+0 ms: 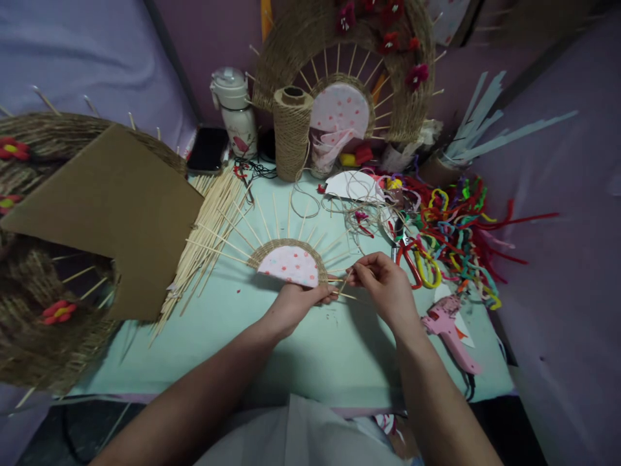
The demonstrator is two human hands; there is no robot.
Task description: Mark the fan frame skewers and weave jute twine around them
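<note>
A pink dotted half-disc (290,264) with wooden skewers fanning out of it lies on the pale green table (301,349). Jute twine is woven in an arc around its rim. My left hand (295,304) grips the half-disc's lower right edge, fingers closed on it. My right hand (383,281) is just to its right, fingers pinched on a strand of jute twine (345,279) by the lowest skewers. The strand runs back toward a spool of jute twine (292,133) standing at the far side.
A loose bundle of skewers (208,233) and a cardboard piece (116,213) lie left. Red-handled scissors (412,259), a heap of coloured pipe cleaners (456,226) and a pink glue gun (449,330) lie right. A large woven arch with red flowers (349,58), a bottle (235,113) and a phone (207,150) stand behind.
</note>
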